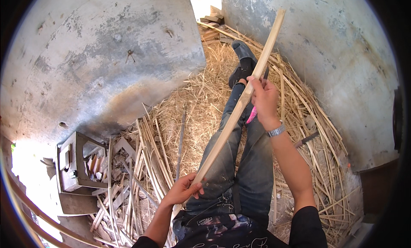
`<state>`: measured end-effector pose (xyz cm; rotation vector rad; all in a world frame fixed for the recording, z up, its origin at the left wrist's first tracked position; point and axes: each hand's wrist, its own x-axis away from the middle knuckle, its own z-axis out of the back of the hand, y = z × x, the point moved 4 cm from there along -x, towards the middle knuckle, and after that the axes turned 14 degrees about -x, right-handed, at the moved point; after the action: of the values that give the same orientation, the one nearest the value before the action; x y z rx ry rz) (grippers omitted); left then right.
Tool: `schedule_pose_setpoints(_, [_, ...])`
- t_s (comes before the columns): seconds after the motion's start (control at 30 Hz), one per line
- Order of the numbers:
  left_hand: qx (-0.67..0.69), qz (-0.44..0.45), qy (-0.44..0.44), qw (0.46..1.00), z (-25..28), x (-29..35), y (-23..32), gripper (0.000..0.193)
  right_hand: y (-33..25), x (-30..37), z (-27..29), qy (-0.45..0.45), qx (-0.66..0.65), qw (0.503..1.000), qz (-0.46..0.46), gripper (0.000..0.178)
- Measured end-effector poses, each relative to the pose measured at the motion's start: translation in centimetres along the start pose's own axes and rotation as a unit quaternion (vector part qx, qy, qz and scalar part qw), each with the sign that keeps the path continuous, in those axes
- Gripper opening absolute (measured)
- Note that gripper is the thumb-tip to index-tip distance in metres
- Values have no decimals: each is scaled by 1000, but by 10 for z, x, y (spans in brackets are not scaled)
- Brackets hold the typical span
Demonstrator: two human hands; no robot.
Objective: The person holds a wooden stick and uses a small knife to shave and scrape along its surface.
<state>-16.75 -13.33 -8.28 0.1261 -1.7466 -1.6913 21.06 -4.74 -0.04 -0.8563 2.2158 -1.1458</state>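
Left hand (pixel 187 191) pinches the near end of a long pale strip (pixel 230 124) slanting across the legs (pixel 254 158); right hand (pixel 264 96) grips it farther out, with something pink (pixel 251 115) poking out below. Shavings (pixel 197 102) everywhere, so loads looks done, but this piece seems unfinished. Shirt (pixel 274 239) has lettering; no other labels I can make out.
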Motion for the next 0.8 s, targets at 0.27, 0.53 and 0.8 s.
schedule_pose_setpoints(0.27, [-72,20,112,991,27,-27,-46,29,-7,-17,42,100,-154,980,-70,34])
schedule_pose_setpoints(0.53, [-288,-19,241,927,7,-104,-14,43,60,96,54,73,5,988,-138,34])
schedule_pose_setpoints(0.8, [-384,54,239,890,7,-40,3,54,97,193,131,-21,318,947,-49,29])
